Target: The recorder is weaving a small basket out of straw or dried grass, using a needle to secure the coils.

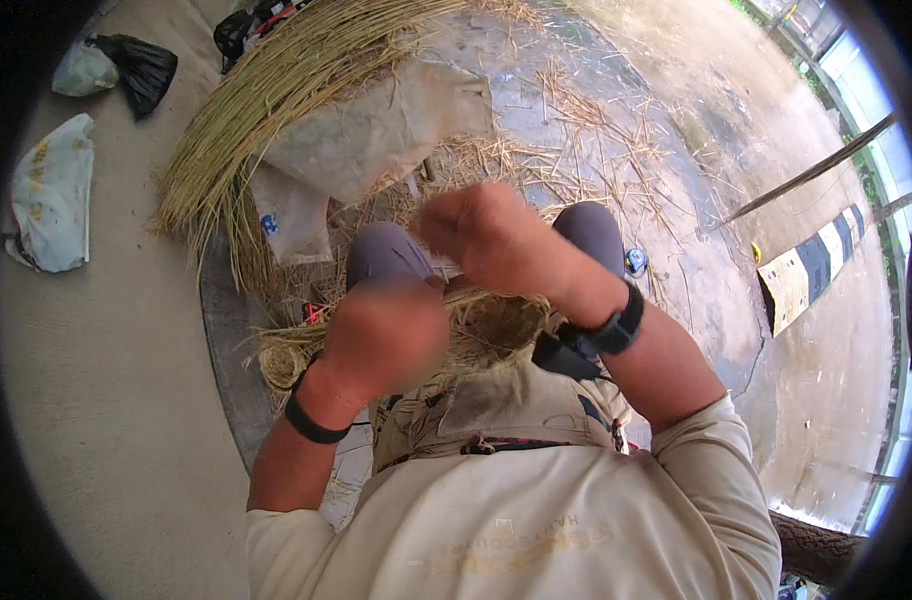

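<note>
Between my thighs rests a woven straw piece (496,322) with a rounded, hollow-looking middle. My left hand (388,338) is over its left side, blurred but rounded like a fist; whatever it grips is hidden. Higher and to the right, my right hand (488,232) is curled closed above the far edge of the straw piece, close to my left hand. Anything inside its fingers is too small or covered to make out. A dark strap or pouch (564,355) hangs by my right wrist. Left of my left wrist lies a small straw coil (280,362).
A large bundle of long straw stalks (266,100) lies ahead on the left, beside a worn sack sheet (361,140). Loose straw (601,125) litters the floor. A blue tape measure (635,262) sits by my right knee. Bags (56,195) stand far left; a striped board (816,262) lies right.
</note>
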The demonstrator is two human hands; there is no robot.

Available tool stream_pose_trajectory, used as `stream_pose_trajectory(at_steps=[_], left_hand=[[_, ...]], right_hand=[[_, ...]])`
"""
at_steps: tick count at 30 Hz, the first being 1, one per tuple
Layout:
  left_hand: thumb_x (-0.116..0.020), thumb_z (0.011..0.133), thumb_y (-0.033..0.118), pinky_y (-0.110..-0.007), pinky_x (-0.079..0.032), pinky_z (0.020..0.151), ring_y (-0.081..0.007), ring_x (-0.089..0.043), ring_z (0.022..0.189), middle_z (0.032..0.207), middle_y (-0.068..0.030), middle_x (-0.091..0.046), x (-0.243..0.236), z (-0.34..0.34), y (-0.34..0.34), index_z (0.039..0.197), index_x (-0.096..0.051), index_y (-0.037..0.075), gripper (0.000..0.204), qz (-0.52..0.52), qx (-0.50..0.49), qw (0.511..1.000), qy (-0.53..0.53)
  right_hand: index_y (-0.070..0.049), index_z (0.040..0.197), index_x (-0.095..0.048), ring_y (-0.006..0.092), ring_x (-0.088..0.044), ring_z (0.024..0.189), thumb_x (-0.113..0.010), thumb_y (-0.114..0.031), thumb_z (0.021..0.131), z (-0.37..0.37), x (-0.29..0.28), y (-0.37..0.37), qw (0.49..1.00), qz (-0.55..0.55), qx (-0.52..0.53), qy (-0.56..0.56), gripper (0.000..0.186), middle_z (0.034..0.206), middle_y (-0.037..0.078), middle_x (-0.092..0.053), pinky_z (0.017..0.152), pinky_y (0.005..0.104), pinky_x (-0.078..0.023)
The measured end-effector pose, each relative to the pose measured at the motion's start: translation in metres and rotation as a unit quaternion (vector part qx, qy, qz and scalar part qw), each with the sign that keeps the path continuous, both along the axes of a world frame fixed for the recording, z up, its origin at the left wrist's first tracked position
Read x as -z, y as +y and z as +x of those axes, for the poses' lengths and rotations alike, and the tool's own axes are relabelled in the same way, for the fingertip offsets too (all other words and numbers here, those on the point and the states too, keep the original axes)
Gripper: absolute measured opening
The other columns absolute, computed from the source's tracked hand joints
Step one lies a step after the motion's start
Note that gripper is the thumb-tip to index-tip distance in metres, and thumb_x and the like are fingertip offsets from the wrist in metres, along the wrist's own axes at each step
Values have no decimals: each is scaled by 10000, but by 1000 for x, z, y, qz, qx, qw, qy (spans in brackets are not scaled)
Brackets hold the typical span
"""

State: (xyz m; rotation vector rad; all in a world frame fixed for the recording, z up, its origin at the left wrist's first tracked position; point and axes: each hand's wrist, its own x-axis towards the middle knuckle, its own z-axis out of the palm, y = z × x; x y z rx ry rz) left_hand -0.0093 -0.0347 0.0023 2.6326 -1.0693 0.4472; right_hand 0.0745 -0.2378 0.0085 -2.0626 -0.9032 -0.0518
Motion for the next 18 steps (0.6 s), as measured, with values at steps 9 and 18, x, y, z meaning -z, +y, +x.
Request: stream_pose_trajectory(at_steps=[9, 18], left_hand=[[-736, 846, 137, -412, -561, 536, -290, -697, 631, 768, -104, -668, 1, 6, 7, 1098, -659, 42, 279, -11, 1, 1000, 19], [-734, 846, 106, -430, -569, 566, -324, -717, 696, 842, -130, -712, -25, 4, 77, 1080, -647, 47, 256, 22, -80, 996, 30]], right_hand=[[-10, 1227, -692, 249, -712, 700, -600, -236, 1064, -28, -21, -4, 811, 407, 9, 421, 294, 831, 104, -724, 645, 358, -575], [52, 1314, -564, 51, -328, 521, -538, -216, 1096, -29, -41, -161, 768, 567, 132, 267, 346, 707, -43, -428, 437, 227, -271]])
